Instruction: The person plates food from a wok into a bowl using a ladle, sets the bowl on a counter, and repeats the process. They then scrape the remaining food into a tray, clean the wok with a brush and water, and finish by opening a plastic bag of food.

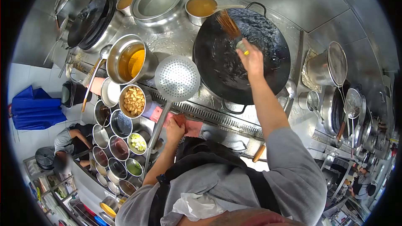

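My right hand [251,58] is closed around the handle of a wok brush [229,25], reaching over a large black wok [217,69]. The brush's brown bristles point at the wok's far left side, and the wok's inner surface looks wet. Lower down, at the front edge of the stove, my left hand [174,131] is closed on a reddish-pink cloth [192,128], part of which the hand covers. Just left of that hand runs the handle of a perforated strainer ladle [177,78], whose round bowl lies between the wok and a steel pot.
A steel pot of orange oil [125,58] stands left of the strainer. Several seasoning bowls sit further left, one with garlic cloves [133,101]. Behind are a wide steel pot [157,4] and a bowl of brown liquid [201,6]. Another person [75,140] is at lower left.
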`<state>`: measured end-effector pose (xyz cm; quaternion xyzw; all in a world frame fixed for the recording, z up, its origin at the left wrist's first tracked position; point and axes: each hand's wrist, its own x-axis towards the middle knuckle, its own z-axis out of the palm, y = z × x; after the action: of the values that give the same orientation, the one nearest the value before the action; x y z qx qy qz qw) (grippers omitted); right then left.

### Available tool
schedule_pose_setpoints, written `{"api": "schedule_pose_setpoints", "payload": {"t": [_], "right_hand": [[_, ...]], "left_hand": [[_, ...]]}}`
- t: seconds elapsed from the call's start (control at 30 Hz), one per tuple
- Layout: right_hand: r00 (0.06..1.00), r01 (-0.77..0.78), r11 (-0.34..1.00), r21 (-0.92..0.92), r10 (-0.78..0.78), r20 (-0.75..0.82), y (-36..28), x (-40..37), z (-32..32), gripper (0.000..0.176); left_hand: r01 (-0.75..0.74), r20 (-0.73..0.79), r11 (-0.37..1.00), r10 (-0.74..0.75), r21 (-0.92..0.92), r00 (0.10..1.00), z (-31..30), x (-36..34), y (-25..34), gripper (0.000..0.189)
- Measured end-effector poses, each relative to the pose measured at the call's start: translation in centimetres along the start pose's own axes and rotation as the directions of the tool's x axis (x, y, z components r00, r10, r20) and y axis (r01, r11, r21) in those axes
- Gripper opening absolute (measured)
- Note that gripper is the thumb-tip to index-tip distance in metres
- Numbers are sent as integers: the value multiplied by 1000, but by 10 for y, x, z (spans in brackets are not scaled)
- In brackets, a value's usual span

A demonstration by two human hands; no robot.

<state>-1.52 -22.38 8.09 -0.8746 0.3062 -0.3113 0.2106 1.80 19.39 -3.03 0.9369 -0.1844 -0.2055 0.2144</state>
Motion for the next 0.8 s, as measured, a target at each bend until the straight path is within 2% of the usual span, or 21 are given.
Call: {"api": "schedule_pose_setpoints", "payload": {"t": [0.07,0.1,0.17,0.23,0.27,0.3,0.37,0.43,0.5,0.53,0.57,0.63,0.73,0.8], "right_hand": [[999,-30,991,128,27,28,-15,-14,-4,44],[999,-30,991,129,27,20,-9,-9,-7,44],[994,-106,985,-137,103,-24,20,1,-21,40],[940,-300,941,-156,263,-218,48,5,-36,40],[908,-342,929,-138,288,-305,47,-2,-43,42],[907,-340,930,-141,285,-311,45,-10,-41,42],[708,-503,857,109,482,-517,36,-28,-28,44],[751,-494,869,34,446,-487,23,-23,-17,44],[821,-452,891,34,431,-376,5,0,-10,44],[886,-352,936,3,334,-322,10,5,0,44],[910,-402,915,11,401,-105,-4,10,-6,45],[986,-157,988,1,157,47,-14,-6,0,44],[912,-167,980,110,111,395,-28,-43,-50,45],[806,-124,989,74,57,588,-12,-67,-94,47]], "left_hand": [[-5,-2,1000,5,7,1000,1,-1,-2,48],[-14,-6,1000,14,10,1000,2,-1,-2,48],[-27,-6,1000,27,9,1000,3,1,-2,47],[-8,11,1000,8,15,1000,1,0,-3,47],[-12,13,1000,12,15,1000,1,0,-4,47],[-23,-6,1000,23,13,1000,1,0,-4,46],[-28,-22,1000,28,6,999,3,0,-2,45],[-35,-7,999,35,-20,999,-1,0,-1,45],[-44,-12,999,43,-20,999,1,2,-6,45],[-62,-14,998,62,-27,998,3,2,-9,45],[-57,-8,998,57,-23,998,3,1,-10,45],[-34,13,999,34,0,999,4,4,-8,45],[9,30,1000,-9,-1,999,-1,3,-1,46],[-5,31,1000,6,-28,1000,-1,3,-4,47]]}}
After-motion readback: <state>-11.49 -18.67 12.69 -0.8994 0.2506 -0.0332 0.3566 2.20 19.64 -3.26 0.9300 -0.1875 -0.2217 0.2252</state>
